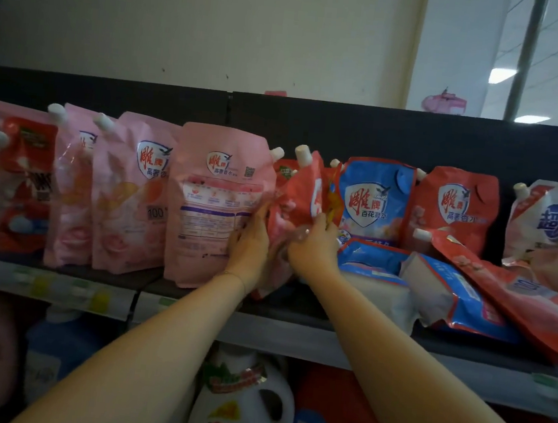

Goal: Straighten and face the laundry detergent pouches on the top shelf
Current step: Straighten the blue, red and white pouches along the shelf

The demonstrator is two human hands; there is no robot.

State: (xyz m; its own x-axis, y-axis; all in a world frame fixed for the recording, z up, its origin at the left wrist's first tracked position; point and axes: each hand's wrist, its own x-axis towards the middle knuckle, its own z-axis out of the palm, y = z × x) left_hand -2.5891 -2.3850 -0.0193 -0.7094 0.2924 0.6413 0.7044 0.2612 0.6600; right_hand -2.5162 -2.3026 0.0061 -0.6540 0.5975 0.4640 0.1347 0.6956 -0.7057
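A row of detergent pouches stands on the top shelf point(294, 311). A pink pouch point(213, 204) at the centre stands upright with its back label facing out. Right of it a red pouch point(298, 192) with a white cap leans edge-on between my hands. My left hand point(250, 239) grips its left side, touching the pink pouch's right edge. My right hand point(315, 244) holds its right side. Behind stands a blue pouch point(373, 200), upright and facing out. Two more pink pouches point(127, 195) face out further left.
On the right, a blue pouch point(448, 291) and a red pouch point(510, 294) lie fallen on the shelf. A red pouch point(453, 205) and a white-and-pink pouch point(552, 219) stand behind them. Detergent bottles point(243, 407) fill the shelf below. Price tags line the shelf edge.
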